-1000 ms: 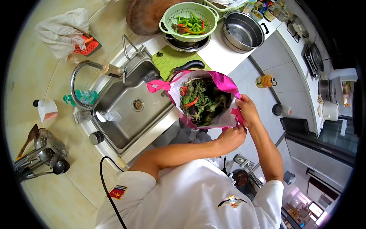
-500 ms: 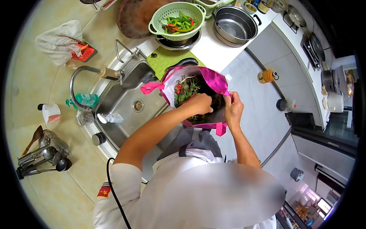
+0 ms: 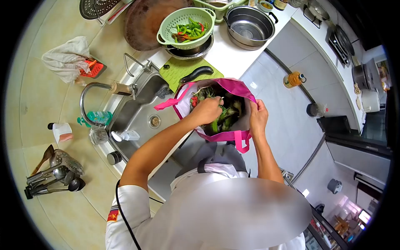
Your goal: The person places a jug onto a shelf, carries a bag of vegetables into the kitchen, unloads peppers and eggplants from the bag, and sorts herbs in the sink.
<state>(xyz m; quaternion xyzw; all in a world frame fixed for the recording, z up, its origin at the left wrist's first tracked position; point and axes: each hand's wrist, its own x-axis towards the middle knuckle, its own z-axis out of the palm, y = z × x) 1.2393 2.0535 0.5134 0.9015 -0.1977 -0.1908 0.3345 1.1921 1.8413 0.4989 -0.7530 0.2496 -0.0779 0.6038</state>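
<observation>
A pink bag with a white lining [image 3: 243, 89] stands open beside the sink's edge, with leafy greens, dark eggplant-like vegetables and something red inside. My left hand [image 3: 209, 111] reaches into the bag over the greens [image 3: 227, 118], its fingers closed on something that I cannot make out. The bag's right rim is pinched in my right hand [image 3: 258, 118]. Just beyond the bag, a dark eggplant [image 3: 196, 74] lies on a green cutting board [image 3: 175, 68].
A steel sink [image 3: 141, 112] with a faucet [image 3: 87, 93] is on the left. Behind are a green colander of peppers [image 3: 165, 29], a steel pot [image 3: 250, 27] and a round brown board [image 3: 139, 25]. An oil bottle [image 3: 293, 79] stands on the floor.
My left hand has gone from the bag's front rim into the bag, and its fingers are now among the greens. My right hand stays at the rim; a pink handle now hangs in front.
</observation>
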